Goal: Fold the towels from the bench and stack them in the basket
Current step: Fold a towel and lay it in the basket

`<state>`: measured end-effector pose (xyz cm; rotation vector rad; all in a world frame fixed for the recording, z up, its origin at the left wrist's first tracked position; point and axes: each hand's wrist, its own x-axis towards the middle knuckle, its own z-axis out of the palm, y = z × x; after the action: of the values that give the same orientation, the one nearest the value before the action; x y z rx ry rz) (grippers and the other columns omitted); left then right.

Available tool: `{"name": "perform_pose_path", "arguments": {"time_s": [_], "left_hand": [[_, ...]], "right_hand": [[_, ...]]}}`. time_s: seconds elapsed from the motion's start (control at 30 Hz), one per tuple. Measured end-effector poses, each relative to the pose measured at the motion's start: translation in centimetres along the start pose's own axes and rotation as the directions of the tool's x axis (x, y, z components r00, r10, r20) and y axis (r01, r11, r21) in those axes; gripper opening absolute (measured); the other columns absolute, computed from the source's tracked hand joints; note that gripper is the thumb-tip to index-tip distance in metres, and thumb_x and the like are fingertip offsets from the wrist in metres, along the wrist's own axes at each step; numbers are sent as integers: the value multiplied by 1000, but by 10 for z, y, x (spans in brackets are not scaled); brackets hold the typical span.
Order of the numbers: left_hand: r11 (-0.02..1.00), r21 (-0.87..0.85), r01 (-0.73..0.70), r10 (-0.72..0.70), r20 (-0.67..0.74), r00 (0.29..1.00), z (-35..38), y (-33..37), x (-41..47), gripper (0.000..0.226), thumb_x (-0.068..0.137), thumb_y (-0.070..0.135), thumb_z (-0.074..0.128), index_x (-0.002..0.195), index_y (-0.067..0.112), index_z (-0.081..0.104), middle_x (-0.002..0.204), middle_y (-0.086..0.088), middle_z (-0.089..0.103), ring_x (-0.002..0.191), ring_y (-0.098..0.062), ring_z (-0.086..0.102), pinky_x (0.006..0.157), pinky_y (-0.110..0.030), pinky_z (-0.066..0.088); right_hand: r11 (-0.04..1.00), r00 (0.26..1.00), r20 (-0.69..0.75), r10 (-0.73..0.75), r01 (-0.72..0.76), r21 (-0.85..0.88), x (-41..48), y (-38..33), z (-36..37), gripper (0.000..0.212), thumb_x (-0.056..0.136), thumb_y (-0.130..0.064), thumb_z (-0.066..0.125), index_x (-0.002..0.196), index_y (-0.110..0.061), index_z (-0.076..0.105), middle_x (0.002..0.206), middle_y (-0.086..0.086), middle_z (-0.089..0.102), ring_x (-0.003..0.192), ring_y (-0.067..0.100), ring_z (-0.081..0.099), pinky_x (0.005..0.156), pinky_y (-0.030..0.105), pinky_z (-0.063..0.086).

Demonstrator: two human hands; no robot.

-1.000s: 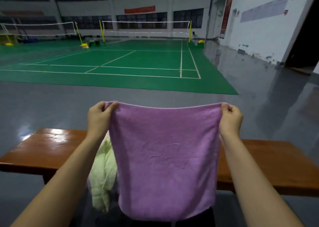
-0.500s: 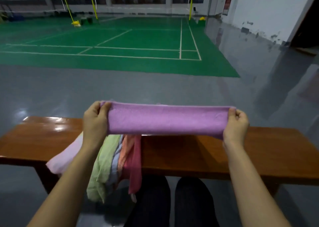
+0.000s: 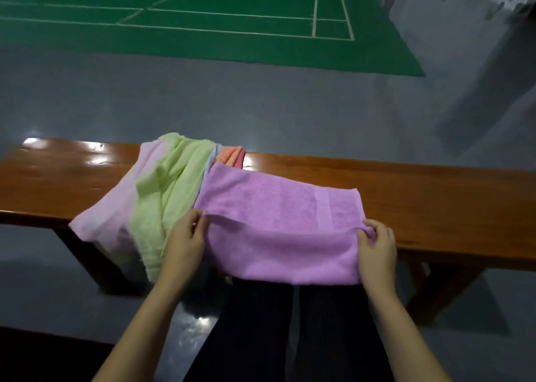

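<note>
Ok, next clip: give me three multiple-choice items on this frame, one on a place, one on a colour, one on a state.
1. Where does the purple towel lie?
A. Across the bench, its near edge hanging over
B. On the floor
C. In a basket

2. What colour is the towel just left of it?
A. Blue
B. Light green
C. Black

3. What are the hands doing?
A. Both hang idle
B. Only one touches the towel
C. Each pinches a near corner

Answers: 1 A, it spreads over the wooden seat. 2 B, the light green towel drapes beside it. 3 C, the left hand and right hand each pinch a corner.
</note>
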<state>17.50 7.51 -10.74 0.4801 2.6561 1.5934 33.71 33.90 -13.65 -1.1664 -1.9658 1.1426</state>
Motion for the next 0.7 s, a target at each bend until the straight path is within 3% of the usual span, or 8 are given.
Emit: {"name": "perform_pose_path", "arguments": {"time_s": [0.07, 0.13, 0.23, 0.3, 0.43, 0.5, 0.6, 0.7], "left_hand": [[999, -32, -11, 11, 20, 1000, 4, 10, 3, 10, 93, 10, 56, 86, 15, 61, 80, 6, 62, 69, 7, 54, 62, -7, 39], [996, -81, -22, 23, 18, 1000, 8, 21, 5, 9, 90, 9, 62, 85, 17, 61, 78, 8, 62, 67, 7, 54, 62, -8, 40], [992, -125, -31, 35, 36, 999, 18, 34, 11, 9, 87, 8, 64, 83, 14, 59, 75, 7, 61, 65, 6, 54, 62, -8, 39], [989, -142, -43, 49, 39, 998, 23, 37, 18, 9, 88, 8, 63, 86, 16, 60, 77, 8, 62, 67, 7, 54, 63, -8, 39], [998, -57, -38, 41, 42, 998, 25, 30, 48, 5, 88, 12, 64, 86, 17, 64, 79, 9, 65, 70, 6, 56, 67, -14, 43], [998, 50, -31, 30, 26, 999, 25, 23, 70, 4, 87, 14, 65, 91, 13, 65, 86, 0, 66, 79, -8, 60, 74, -24, 46], [950, 305, 66, -75, 19, 997, 30, 11, 101, 33, 87, 21, 65, 113, 3, 56, 111, -18, 57, 100, -32, 56, 89, -39, 43], [826, 545, 145, -208, 57, 976, 39, 1, 119, 50, 85, 29, 68, 118, -2, 47, 120, -27, 49, 109, -42, 48, 93, -43, 37]], "right_hand": [[968, 972, 36, -230, 233, -98, -9, -21, 13, 30, 88, 0, 59, 118, -7, 60, 124, 10, 52, 117, 24, 47, 98, 36, 41], [929, 904, 218, -369, 368, 44, -22, -52, 37, 37, 89, -2, 60, 124, -10, 56, 131, 6, 52, 125, 18, 43, 108, 33, 35], [911, 694, 591, -411, 322, 256, -43, -96, 83, 45, 93, -1, 51, 136, -14, 45, 136, 0, 49, 128, 9, 41, 110, 22, 29], [924, 634, 674, -380, 222, 312, -43, -114, 110, 37, 96, -5, 49, 130, -18, 49, 123, -5, 56, 116, 3, 48, 102, 19, 36], [938, 715, 620, -321, 149, 313, -26, -115, 145, 23, 96, -13, 52, 83, -32, 51, 82, -19, 56, 78, -10, 52, 79, 19, 39], [951, 758, 590, -278, 128, 282, -20, -105, 160, 22, 97, -18, 52, 82, -33, 50, 83, -20, 56, 86, 1, 55, 84, 28, 43], [963, 794, 565, -227, 97, 250, -16, -91, 174, 12, 96, -22, 53, 88, -31, 51, 86, -19, 57, 94, 14, 58, 90, 42, 47], [959, 798, 558, -230, 89, 268, -14, -82, 181, 2, 95, -22, 54, 95, -24, 54, 89, -21, 59, 99, 14, 60, 92, 41, 48]]}}
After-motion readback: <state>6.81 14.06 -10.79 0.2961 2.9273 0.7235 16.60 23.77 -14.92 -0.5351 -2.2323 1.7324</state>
